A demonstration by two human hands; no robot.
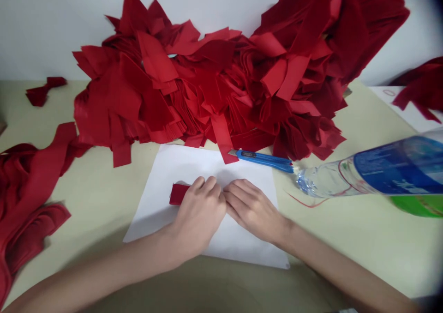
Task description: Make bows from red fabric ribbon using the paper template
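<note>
**"What's the surface here?"**

"A pale cream table (360, 253) against a white wall (44, 22). Use the middle of the white paper sheet (162, 188) as the clock's centre. At nine o'clock, long red fabric strips (29, 197) sprawl over the table, and a small red scrap (41, 91) lies out toward ten."

**"And behind the sheet?"**

"A big heap of cut red fabric (207, 87) spreads from eleven round to one, rising in front of the wall. One strip of it just touches the tip of a blue utility knife (263, 160), which lies at one o'clock."

**"The hands?"**

"Together at the centre, fingertips meeting. The left hand (199, 213) covers a small red fabric piece (179, 194), whose end pokes out toward nine; I can't tell whether it's gripped. The right hand (252, 209) rests open on the paper."

**"Any containers?"**

"A plastic bottle (391, 170) at three o'clock, tilted, with a blue label and its clear neck just beside the knife. I can't tell what's inside. Farther out at two, red fabric (418, 84) lies on a second paper sheet (392, 101)."
</note>
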